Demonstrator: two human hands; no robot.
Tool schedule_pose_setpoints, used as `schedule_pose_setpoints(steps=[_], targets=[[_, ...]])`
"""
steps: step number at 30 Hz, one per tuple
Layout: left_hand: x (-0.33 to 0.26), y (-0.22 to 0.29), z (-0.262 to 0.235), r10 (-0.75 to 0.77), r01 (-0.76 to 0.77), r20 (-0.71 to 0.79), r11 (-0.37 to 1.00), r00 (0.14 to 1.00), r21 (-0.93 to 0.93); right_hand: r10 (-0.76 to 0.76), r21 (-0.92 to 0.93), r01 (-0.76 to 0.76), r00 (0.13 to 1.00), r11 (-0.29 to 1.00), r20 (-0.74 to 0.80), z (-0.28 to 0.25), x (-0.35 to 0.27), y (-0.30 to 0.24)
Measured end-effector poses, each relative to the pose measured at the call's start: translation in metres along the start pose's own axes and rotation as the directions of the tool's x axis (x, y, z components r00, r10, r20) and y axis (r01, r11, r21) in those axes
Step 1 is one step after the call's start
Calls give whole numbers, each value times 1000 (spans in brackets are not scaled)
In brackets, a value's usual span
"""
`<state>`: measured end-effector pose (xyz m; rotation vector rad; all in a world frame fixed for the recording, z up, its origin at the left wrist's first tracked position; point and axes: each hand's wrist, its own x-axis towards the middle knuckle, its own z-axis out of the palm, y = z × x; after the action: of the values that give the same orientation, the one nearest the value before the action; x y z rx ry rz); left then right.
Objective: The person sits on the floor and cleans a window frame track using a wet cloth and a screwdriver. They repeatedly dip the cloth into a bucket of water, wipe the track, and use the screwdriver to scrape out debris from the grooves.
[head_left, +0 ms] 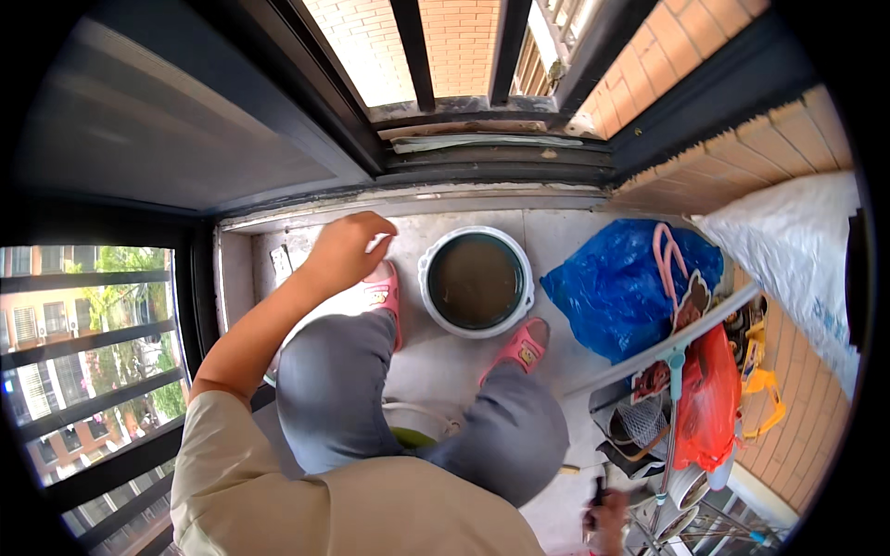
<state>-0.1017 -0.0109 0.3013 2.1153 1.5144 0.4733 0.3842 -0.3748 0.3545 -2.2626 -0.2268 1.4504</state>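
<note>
Hanging forward past the left knee, the left hand [350,250] has its thumb standing a little off its curled fingers, a narrow grip with nothing to be seen in it. Below it in view is the left pink slipper [394,306]; whether the two touch is hard to tell. Just beside, on the pale tiled floor [417,232], the white-rimmed basin [477,332] sits upright between the feet, with murky brown liquid [475,280] inside. The right pink slipper [521,350] is close to its lower right edge. Low on the right, well apart from the basin, the right hand [609,521] has its grip closed about a dark object [594,505], too blurred to make out fully. Right of the basin lies a blue plastic bag [593,292], a pink hooked piece [660,259] resting over it. Nearer the right hand hangs a red plastic bag [709,398], with a yellow item [765,398] beside it, and a white sack [802,250] bulges at the far right, against the brick wall [788,463].
</note>
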Motion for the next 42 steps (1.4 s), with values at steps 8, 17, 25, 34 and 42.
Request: schedule_pose_setpoints(steps=[8, 17, 25, 34, 42], targets=[[58, -58, 76, 9, 7, -116, 991, 993, 131, -682, -418, 893, 411, 167, 606, 230, 60, -332], [101, -94, 91, -88, 145, -222, 956, 971, 255, -497, -288, 958, 246, -8, 832, 405, 158, -429], [106, -105, 97, -105, 157, -193, 948, 975, 277, -420, -289, 950, 216, -118, 881, 446, 183, -446], [104, -104, 96, -118, 179, -179, 908, 977, 378, -453, -260, 964, 210, -51, 867, 452, 188, -438], [106, -99, 96, -141, 177, -119, 905, 983, 388, -431, -206, 978, 171, -36, 886, 448, 186, -453]])
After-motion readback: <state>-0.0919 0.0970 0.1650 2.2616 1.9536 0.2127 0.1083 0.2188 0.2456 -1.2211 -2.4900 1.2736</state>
